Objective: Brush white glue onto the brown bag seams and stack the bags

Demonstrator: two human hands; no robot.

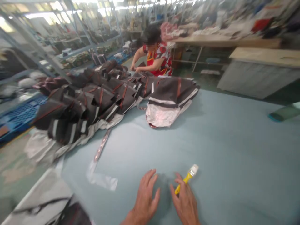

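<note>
My right hand (185, 200) is closed around a small flat paintbrush (187, 180) with a yellow handle and pale bristles, which point away to the upper right. To its left, my left hand (146, 197) hovers over or rests on the blue-green tabletop (225, 150), its fingers apart and nothing in them. Beyond both hands lies a dark grey bag-like piece (167, 90) with brown-red strips, white edge bands and a whitish lining. More such dark pieces (86, 103) lie heaped along the table's far left side.
Across the table a person in a red patterned top (152, 57) bends over the pile. A strip with shiny spots (102, 146) and clear film (103, 181) lie at left. A greenish bottle-like object (284, 112) lies at the right edge. Dark straps and fabric (72, 212) sit lower left.
</note>
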